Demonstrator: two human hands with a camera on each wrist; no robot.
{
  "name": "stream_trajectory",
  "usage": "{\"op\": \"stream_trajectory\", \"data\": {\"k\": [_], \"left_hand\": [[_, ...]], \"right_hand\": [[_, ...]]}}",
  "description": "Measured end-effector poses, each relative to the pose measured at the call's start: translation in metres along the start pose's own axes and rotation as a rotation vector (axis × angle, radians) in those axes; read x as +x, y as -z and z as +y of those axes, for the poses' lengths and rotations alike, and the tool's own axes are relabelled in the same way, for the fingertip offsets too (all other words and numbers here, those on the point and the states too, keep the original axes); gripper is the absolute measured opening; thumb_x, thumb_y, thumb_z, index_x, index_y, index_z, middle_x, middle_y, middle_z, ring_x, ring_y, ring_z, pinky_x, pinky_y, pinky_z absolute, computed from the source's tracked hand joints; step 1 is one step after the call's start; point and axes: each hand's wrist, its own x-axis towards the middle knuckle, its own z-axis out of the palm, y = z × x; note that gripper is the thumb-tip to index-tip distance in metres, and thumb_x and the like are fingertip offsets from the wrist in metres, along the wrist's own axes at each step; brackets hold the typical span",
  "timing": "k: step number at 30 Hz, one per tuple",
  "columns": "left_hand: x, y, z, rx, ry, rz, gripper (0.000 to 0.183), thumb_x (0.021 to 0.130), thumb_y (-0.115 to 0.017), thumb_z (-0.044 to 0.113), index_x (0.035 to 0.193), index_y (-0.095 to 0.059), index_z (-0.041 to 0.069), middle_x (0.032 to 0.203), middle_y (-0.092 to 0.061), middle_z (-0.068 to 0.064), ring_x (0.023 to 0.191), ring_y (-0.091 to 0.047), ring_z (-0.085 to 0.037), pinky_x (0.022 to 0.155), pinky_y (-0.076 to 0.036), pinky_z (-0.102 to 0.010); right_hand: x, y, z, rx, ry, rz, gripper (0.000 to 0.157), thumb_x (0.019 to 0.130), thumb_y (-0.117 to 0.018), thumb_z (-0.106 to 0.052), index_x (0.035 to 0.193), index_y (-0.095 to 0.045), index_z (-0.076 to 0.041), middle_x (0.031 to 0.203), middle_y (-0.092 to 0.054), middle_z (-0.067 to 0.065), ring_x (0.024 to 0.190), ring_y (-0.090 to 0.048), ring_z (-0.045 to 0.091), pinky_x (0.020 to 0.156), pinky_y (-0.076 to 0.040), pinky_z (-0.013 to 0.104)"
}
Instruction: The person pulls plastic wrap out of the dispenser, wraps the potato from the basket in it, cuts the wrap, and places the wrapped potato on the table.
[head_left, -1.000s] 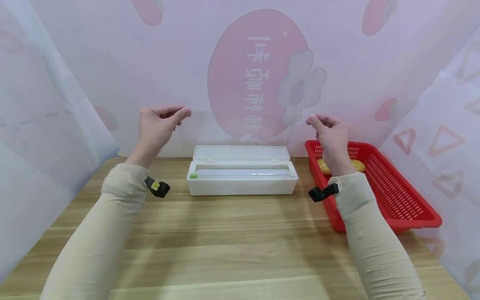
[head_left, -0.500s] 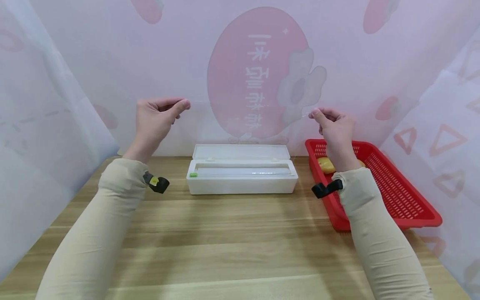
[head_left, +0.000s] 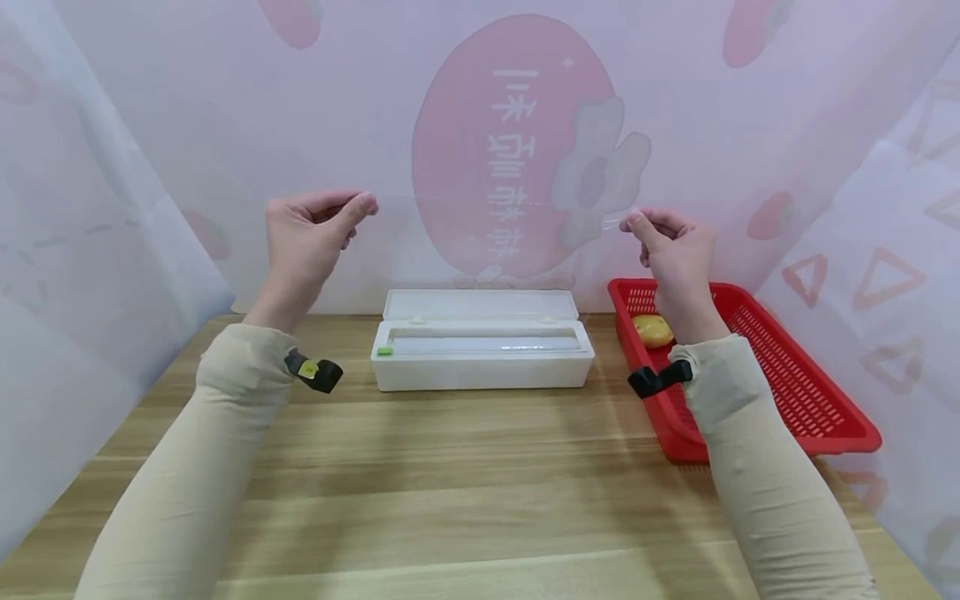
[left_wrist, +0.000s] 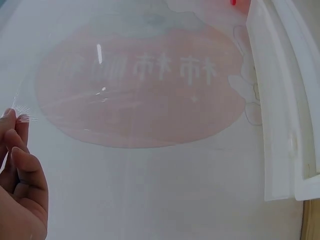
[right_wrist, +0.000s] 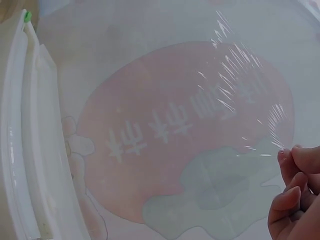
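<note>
A thin sheet of clear cling film [right_wrist: 235, 75] is stretched between both hands, raised above the table's far side. My left hand [head_left: 307, 233] pinches one corner between thumb and fingers; creases fan out from that grip in the left wrist view. The opposite corner is pinched by my right hand [head_left: 678, 250], with bright wrinkles near the fingertips in the right wrist view. Below and between the hands sits a white cling film box [head_left: 480, 373], its lid [head_left: 480, 305] standing raised. Inside lies a white roll [head_left: 450, 343]. Whether the sheet joins the roll I cannot tell.
A green slider [head_left: 385, 352] sits at the box's left end. On the right, a red basket [head_left: 862, 440] holds a yellow, rounded, potato-like item [head_left: 652, 331]. Behind the wooden table [head_left: 450, 483] hangs a pale printed cloth [head_left: 360, 100].
Both hands have risen a little and spread slightly apart, drawing the film upward. The box and basket stay in place; more of the yellow item shows beside the right wrist.
</note>
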Motion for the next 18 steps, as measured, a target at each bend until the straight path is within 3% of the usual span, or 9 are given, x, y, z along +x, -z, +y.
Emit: {"op": "stream_trajectory", "data": {"k": [7,18], "left_hand": [[-0.008,0.001,-0.001,-0.169,-0.008,0.013,0.028,0.082,-0.081,0.013,0.1,-0.073,-0.007,0.088,-0.071,-0.014,0.057,-0.047,-0.017,0.052,-0.043,-0.018],[-0.016,-0.004,0.005,-0.204,-0.013,0.011,0.028,0.083,-0.08,0.013,0.098,-0.071,-0.009,0.089,-0.07,-0.016,0.057,-0.049,-0.017,0.051,-0.044,-0.017]], "right_hand": [[-0.007,-0.006,-0.002,0.248,-0.097,-0.085,0.034,0.083,-0.08,-0.028,0.107,-0.074,-0.006,0.106,-0.068,0.012,0.066,-0.05,0.016,0.062,-0.048,0.02],[-0.01,-0.006,-0.013,0.283,-0.147,-0.108,0.035,0.086,-0.077,-0.025,0.115,-0.071,-0.007,0.109,-0.065,0.01,0.072,-0.048,0.016,0.066,-0.047,0.021]]}}
